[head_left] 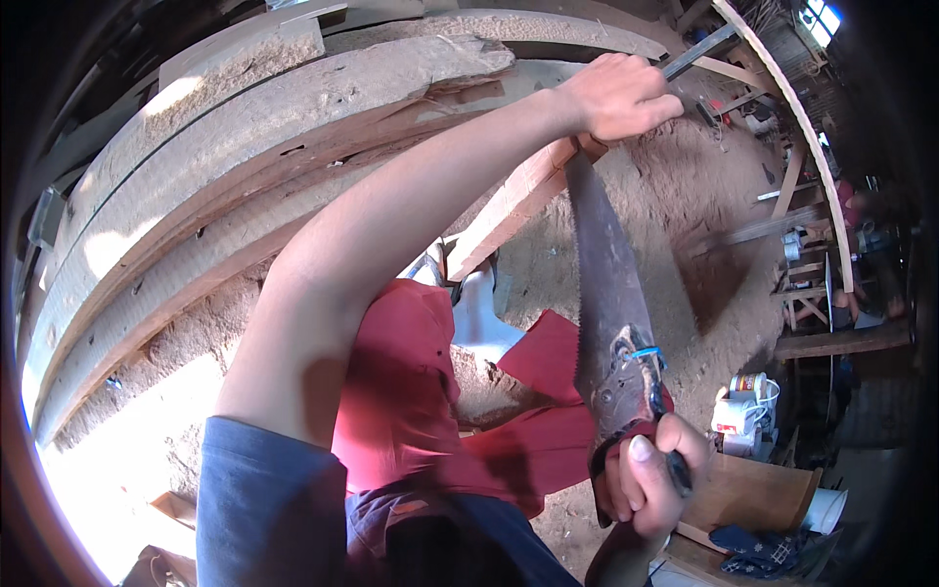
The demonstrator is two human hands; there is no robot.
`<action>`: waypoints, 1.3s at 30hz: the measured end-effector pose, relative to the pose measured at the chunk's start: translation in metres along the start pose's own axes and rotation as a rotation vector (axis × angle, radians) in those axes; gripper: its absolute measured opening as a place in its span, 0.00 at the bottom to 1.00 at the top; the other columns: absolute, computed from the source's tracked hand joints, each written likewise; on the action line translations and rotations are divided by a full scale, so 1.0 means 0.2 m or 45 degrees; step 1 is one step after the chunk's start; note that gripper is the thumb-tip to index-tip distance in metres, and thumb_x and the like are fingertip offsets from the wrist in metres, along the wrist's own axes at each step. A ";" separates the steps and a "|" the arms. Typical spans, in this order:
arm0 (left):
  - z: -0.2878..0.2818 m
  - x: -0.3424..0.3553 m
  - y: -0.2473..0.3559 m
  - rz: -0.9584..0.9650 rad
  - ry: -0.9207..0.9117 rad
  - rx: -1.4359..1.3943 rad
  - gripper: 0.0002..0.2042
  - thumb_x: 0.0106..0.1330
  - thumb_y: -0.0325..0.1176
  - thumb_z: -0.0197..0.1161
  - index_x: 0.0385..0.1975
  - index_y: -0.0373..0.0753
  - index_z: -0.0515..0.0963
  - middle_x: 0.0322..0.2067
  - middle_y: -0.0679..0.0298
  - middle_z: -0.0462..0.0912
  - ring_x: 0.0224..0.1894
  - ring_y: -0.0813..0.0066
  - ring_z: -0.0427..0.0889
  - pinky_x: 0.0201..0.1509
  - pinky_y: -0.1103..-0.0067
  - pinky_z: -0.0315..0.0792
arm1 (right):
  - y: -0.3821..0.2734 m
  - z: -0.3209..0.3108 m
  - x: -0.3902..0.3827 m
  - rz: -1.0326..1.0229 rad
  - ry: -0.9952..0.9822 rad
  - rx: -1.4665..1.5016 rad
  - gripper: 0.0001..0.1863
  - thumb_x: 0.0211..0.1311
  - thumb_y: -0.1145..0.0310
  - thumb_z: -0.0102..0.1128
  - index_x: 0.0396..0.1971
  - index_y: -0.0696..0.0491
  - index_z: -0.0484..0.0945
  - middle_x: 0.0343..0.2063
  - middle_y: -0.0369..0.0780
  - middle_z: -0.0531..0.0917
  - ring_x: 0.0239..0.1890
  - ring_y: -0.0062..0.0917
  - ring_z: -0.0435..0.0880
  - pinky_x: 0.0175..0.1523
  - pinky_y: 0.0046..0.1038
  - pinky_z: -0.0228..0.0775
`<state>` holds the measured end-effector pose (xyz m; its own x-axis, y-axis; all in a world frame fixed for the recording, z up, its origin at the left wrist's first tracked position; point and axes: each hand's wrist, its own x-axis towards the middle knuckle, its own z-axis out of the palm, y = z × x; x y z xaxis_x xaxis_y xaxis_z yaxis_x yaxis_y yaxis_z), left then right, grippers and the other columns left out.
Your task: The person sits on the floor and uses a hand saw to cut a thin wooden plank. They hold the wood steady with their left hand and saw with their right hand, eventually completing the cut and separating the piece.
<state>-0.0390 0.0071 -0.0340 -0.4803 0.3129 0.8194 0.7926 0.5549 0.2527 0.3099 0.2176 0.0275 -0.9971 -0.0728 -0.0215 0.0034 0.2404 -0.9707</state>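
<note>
My left hand (618,96) is closed over the upper end of a light timber (504,215), beside a dark bar (696,54). The timber slants down toward my shoe (474,323); my left forearm hides part of it. In my right hand (646,474) is the handle of a handsaw (611,274), with blue binding near the grip. The saw's tip meets the timber just below my left hand, its toothed edge facing left.
Long weathered planks (245,147) lie stacked along the left and top. At right are wooden trestles (807,303), white buckets (743,416), a wooden board (743,494) and a dark patterned cloth (758,548). A person in red (849,210) is partly visible at the far right.
</note>
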 end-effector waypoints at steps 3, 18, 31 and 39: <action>-0.02 -0.01 -0.12 -0.201 -0.011 -0.041 0.22 0.66 0.47 0.48 0.20 0.34 0.75 0.19 0.42 0.73 0.27 0.45 0.76 0.35 0.58 0.69 | 0.24 -0.45 -0.10 -0.150 -0.618 -0.087 0.05 0.65 0.78 0.48 0.31 0.53 0.64 0.12 0.33 0.61 0.08 0.21 0.56 0.16 0.20 0.50; 0.00 0.05 -0.07 -0.250 0.062 -0.080 0.24 0.66 0.50 0.46 0.27 0.36 0.83 0.26 0.44 0.83 0.35 0.44 0.84 0.44 0.58 0.76 | -0.04 -0.13 0.04 0.159 -0.409 0.477 0.07 0.70 0.78 0.42 0.31 0.52 0.60 0.09 0.31 0.60 0.05 0.17 0.55 0.09 0.24 0.52; 0.06 -0.02 -0.05 0.230 0.039 0.207 0.11 0.71 0.40 0.46 0.38 0.44 0.75 0.34 0.50 0.76 0.41 0.46 0.76 0.44 0.56 0.68 | 0.00 -0.19 0.23 0.209 -0.721 0.814 0.04 0.77 0.75 0.38 0.41 0.48 0.59 0.13 0.36 0.63 0.08 0.21 0.57 0.10 0.27 0.54; -0.01 0.00 -0.17 0.046 0.031 0.222 0.12 0.70 0.41 0.46 0.35 0.43 0.75 0.34 0.48 0.77 0.43 0.45 0.76 0.46 0.56 0.68 | -0.07 -0.37 0.24 0.181 -0.936 0.837 0.05 0.76 0.75 0.38 0.41 0.47 0.59 0.10 0.36 0.63 0.05 0.18 0.59 0.07 0.26 0.56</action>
<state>-0.0649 -0.0135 -0.0421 -0.4418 0.3177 0.8390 0.7309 0.6698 0.1313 0.2555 0.2826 0.0570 -0.6901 -0.7198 -0.0748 0.3818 -0.2743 -0.8826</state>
